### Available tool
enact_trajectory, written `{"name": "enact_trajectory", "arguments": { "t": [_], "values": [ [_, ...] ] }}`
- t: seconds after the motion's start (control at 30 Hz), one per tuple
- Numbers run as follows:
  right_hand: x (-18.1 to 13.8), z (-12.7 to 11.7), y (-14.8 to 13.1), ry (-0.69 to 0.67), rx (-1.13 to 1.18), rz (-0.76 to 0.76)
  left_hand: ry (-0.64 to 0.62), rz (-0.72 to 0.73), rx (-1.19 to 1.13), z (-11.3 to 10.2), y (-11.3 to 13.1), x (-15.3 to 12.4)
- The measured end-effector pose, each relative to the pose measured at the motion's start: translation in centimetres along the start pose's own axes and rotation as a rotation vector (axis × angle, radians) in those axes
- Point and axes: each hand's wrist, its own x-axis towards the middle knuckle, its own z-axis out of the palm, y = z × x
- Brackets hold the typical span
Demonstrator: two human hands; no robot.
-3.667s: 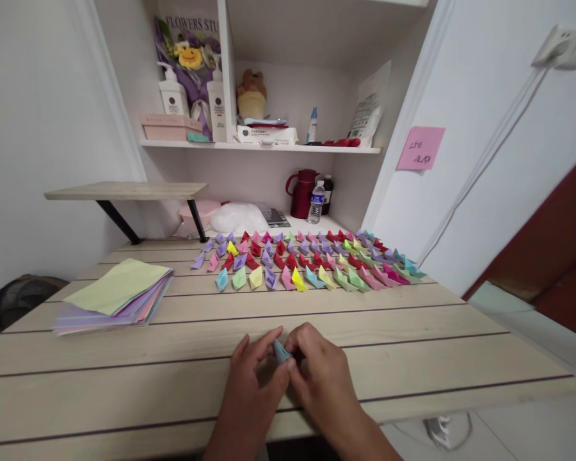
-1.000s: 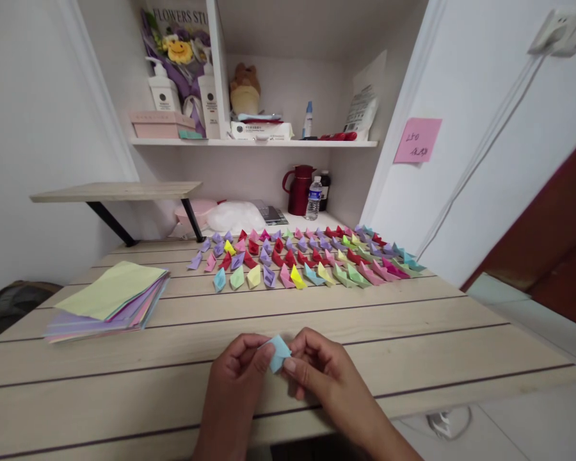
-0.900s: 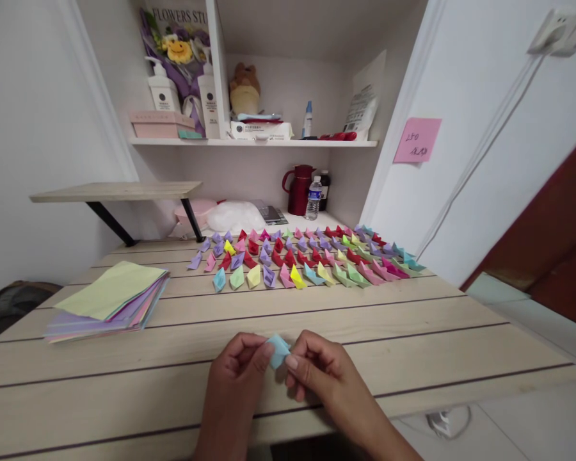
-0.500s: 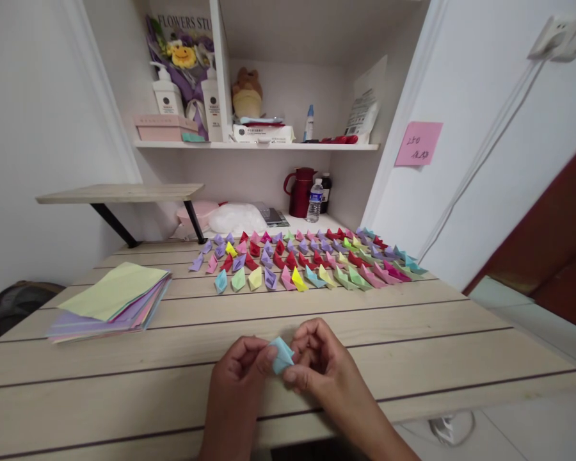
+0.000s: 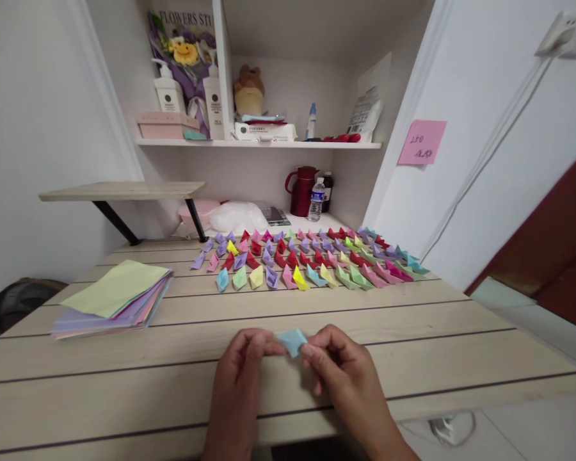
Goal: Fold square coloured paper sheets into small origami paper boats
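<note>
Both my hands pinch a small folded light-blue paper piece (image 5: 292, 341) just above the wooden table (image 5: 413, 346) near its front edge. My left hand (image 5: 246, 371) grips its left end with thumb and fingertips. My right hand (image 5: 338, 368) grips its right end, fingers curled. Beyond them, several small folded paper boats (image 5: 307, 259) in red, purple, pink, green, yellow and blue stand in rows across the table's far half. A stack of coloured paper sheets (image 5: 115, 296) with a pale yellow-green sheet on top lies at the left.
A low wooden shelf on black brackets (image 5: 125, 191) juts out at the back left. In the alcove stand a red jug (image 5: 303, 191), a water bottle (image 5: 316, 201) and a pink box (image 5: 199, 211). The upper shelf (image 5: 259, 145) holds bottles and a plush toy. A pink note (image 5: 421, 142) sticks to the right wall.
The blue paper piece has been pulled out wider between my hands and now lies flatter; my hands have drawn slightly apart. The view shifted a little.
</note>
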Motion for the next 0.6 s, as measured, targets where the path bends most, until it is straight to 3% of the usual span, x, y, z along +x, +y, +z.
{"name": "enact_trajectory", "arguments": {
  "t": [0.1,0.17,0.23,0.43,0.6],
  "values": [
    [-0.3,0.1,0.1,0.141,-0.281,-0.389,0.021,0.009,0.082,0.3,0.3,-0.2],
    [-0.3,0.4,0.1,0.100,-0.442,-0.640,-0.075,0.011,0.120,0.5,0.2,-0.3],
    [-0.2,0.6,0.1,0.064,-0.563,-0.772,-0.128,0.029,0.102,0.7,0.1,-0.4],
    [0.1,0.8,0.5,0.076,-0.750,-0.860,-0.126,0.034,0.027,0.7,0.0,0.0],
    [0.3,1.1,0.3,0.058,-0.704,-0.776,-0.184,0.029,0.039,0.6,-0.4,0.5]
  ]
}}
